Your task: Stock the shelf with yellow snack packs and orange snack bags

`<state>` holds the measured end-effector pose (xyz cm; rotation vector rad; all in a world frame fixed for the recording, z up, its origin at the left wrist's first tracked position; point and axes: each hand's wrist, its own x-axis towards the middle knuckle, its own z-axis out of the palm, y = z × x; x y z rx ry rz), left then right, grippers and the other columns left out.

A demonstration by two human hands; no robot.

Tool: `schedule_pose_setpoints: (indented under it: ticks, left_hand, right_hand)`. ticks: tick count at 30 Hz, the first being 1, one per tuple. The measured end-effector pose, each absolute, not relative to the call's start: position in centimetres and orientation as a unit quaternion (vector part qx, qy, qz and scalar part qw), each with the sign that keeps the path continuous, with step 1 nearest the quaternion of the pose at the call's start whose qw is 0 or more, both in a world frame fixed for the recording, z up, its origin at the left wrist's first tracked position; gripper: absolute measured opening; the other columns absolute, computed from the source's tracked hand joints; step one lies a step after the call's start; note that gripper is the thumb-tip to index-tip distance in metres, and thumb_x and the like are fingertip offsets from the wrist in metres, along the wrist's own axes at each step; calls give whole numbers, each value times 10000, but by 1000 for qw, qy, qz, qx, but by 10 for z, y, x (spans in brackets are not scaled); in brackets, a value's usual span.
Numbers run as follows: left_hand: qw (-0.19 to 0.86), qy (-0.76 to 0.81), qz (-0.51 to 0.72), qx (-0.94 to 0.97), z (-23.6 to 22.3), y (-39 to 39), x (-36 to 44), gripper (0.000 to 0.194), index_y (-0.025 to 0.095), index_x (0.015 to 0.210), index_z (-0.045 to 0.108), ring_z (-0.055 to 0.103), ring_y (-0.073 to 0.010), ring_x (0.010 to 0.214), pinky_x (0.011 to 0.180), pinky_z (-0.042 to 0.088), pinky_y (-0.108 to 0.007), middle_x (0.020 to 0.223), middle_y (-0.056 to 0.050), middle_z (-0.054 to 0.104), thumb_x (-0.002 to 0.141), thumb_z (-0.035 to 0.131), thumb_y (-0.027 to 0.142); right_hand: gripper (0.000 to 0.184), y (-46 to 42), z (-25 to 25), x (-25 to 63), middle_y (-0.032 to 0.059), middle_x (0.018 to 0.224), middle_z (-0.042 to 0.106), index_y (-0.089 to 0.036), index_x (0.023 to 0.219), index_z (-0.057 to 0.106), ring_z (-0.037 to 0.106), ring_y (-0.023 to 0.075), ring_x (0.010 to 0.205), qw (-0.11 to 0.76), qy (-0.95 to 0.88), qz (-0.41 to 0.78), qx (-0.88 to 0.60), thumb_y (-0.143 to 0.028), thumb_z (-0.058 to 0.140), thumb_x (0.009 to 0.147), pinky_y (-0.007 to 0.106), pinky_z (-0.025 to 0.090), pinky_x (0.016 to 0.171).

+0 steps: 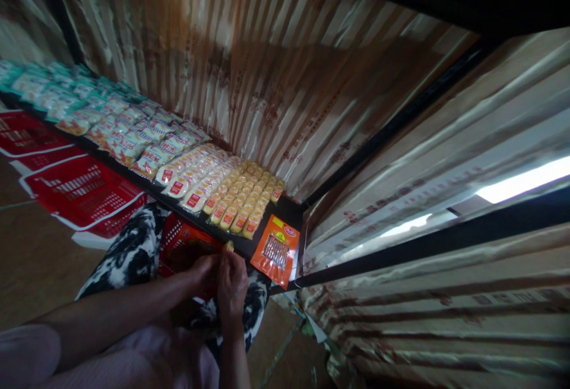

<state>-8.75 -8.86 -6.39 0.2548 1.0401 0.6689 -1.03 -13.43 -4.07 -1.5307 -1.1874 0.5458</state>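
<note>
My right hand (232,276) is closed, and a small yellowish snack packet (229,246) pokes out at the top of its fingers. My left hand (205,270) is right beside it, its fingers curled in toward the right hand and partly hidden in shadow. Just beyond my hands, several rows of yellow packed snacks (240,199) with red labels lie on the dark shelf (218,237). An orange packet (278,249) with a clear window of thin brownish sticks lies to their right, at the shelf's end.
Whitish packs (191,178), larger snack bags (142,139) and green-edged bags (57,89) run leftward along the shelf. Red baskets (89,190) stand below its front edge, and another red basket (173,236) is between my knees. Pleated sheeting (249,62) and a dark post (392,125) close off the back and right.
</note>
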Motion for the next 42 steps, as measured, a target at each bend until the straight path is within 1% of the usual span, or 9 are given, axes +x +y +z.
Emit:
schedule_pose_setpoints:
  ticks: [4,8,13,16,20,24,30,37,42]
  left_hand:
    - [808,496,302,98,-63,-87,-85,185,154,612,560,590,-164,497,520,454,-249,468,2,566,706,683,255]
    - [812,502,285,89,-62,-87,-89,165,159,597,555,601,-175,504,549,479,-271,502,-15,596,703,657,232]
    - [786,525,304,116,-59,-90,-100,62,167,688,587,617,-171,529,570,486,-271,569,2,639,660,633,197]
    - [767,535,321,148,-57,-92,-104,106,170,722,599,621,-168,564,586,479,-265,601,11,648,619,617,184]
    - [744,550,328,189,-54,-93,-107,105,171,682,595,597,-156,589,566,445,-245,578,29,613,586,605,212]
    - [731,553,330,226,-51,-94,-109,141,178,688,603,591,-159,642,578,431,-241,612,33,613,564,607,245]
    - [714,560,331,258,-48,-93,-110,188,187,733,607,610,-188,778,658,450,-252,716,5,657,555,588,247]
    - [697,565,331,291,-43,-95,-110,225,179,806,614,611,-184,740,648,468,-267,721,1,655,601,562,257]
    - [675,578,326,322,-38,-95,-108,249,172,862,612,626,-176,751,685,488,-270,751,-8,659,646,493,208]
  right_hand:
    - [232,-134,-42,-10,61,916,680,-210,936,674,629,188,867,535,-508,216,-640,-326,481,881,307,480,805]
    - [239,-136,-45,-10,61,920,666,-216,932,667,618,188,867,527,-503,204,-654,-333,463,894,311,470,813]
    - [247,-139,-60,-6,73,926,662,-210,940,662,611,200,882,521,-496,206,-664,-347,466,879,330,463,828]
    - [253,-140,-70,-4,83,932,659,-193,940,664,611,203,889,512,-499,212,-666,-317,457,865,336,463,832]
    - [257,-141,-75,-5,85,927,654,-178,936,665,613,197,888,509,-499,213,-668,-271,439,856,333,462,843]
    - [251,-141,-78,-6,85,917,663,-180,911,669,621,199,882,515,-490,213,-670,-276,445,852,330,464,841]
    - [301,-143,-81,-6,99,964,676,-171,958,681,624,208,922,509,-472,237,-679,-339,449,867,327,462,857]
    - [398,-143,-69,-8,96,956,693,-160,962,684,637,216,891,503,-421,312,-687,-473,462,858,316,469,820]
    - [437,-145,-59,-8,77,943,701,-160,1008,654,646,207,859,506,-402,371,-667,-521,463,854,294,478,783]
